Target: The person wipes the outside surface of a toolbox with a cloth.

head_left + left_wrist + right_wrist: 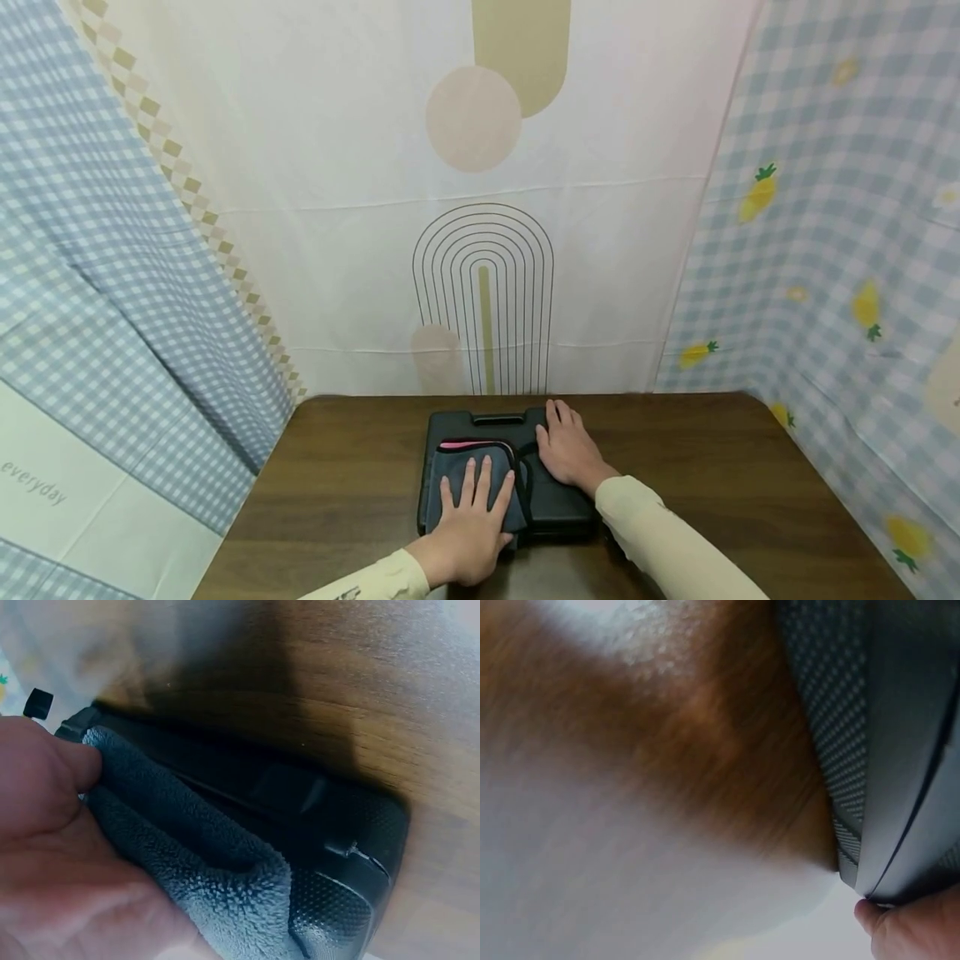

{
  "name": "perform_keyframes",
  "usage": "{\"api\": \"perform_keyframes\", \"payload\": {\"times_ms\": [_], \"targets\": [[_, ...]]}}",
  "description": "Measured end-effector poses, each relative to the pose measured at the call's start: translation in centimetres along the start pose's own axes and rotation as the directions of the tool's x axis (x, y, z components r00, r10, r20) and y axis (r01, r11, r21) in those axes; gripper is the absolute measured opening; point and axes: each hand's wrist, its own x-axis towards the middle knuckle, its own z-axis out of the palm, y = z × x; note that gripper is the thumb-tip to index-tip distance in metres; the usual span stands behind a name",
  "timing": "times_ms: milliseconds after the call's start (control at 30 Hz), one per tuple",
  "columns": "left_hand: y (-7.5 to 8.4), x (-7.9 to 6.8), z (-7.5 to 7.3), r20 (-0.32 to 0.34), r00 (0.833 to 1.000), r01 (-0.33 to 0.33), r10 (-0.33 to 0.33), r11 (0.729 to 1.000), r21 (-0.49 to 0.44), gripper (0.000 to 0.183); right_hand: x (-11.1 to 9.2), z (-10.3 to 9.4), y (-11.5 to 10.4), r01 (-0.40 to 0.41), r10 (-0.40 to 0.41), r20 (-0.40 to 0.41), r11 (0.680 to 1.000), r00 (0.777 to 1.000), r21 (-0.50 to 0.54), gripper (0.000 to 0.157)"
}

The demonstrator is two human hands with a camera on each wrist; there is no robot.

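Left curtain (112, 317): reads "everyday"
Left hand (468, 533): fingers spread over grey cloth (172, 847)
Right hand (572, 452): fingers extended, resting on black case (562, 504)

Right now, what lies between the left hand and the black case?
A folded blue-grey cloth: the head view shows the left hand on it and the black case beneath.

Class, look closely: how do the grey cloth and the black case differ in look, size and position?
Surface: the grey cloth is fuzzy; the black case looks stiff, with dotted texture on its sides.
Size: the cloth covers only part of the larger case's top.
Position: the case lies on the table, the cloth on the case.
Shared: each has a hand on it, the left hand on the cloth, the right hand on the case.
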Motion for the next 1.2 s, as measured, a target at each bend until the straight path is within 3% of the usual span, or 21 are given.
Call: {"api": "perform_keyframes", "payload": {"times_ms": [267,533,667,833,967,1100,1200], "targets": [[-0.3,0.1,1.2,-0.102,0.994,-0.021,0.032,0.993,0.116,0.081,0.0,-0.1,0.3,0.012,-0.012,0.006,1.000,1.000,0.012,0.064],[-1.6,-0.6,2.6,-0.250,0.959,-0.054,0.136,0.949,0.309,0.087,0.1,-0.1,0.5,0.017,-0.017,0.017,0.999,1.000,0.028,0.065],[-2.6,-1.4,3.0,-0.296,0.938,-0.079,0.181,0.942,0.325,0.088,0.1,0.0,0.5,0.017,-0.017,0.019,0.999,1.000,0.033,0.065],[-4.1,-2.3,3.4,-0.321,0.932,-0.053,0.167,0.941,0.336,0.094,0.1,0.1,0.5,0.019,-0.021,0.027,0.998,0.999,0.058,0.066],[-5.5,-3.0,3.6,-0.306,0.945,-0.039,0.119,0.966,0.255,0.097,0.1,0.1,0.5,0.011,-0.013,0.034,0.998,0.999,0.057,0.066],[-6.5,-3.9,3.6,-0.273,0.961,-0.031,0.051,0.997,0.077,0.098,0.0,0.0,0.6,0.010,-0.013,0.044,0.998,0.999,0.069,0.066],[-6.9,-4.1,3.5,-0.263,0.965,-0.022,0.009,0.999,-0.048,0.097,0.0,-0.2,0.7,0.010,-0.012,0.038,0.997,0.999,0.073,0.065]]}}
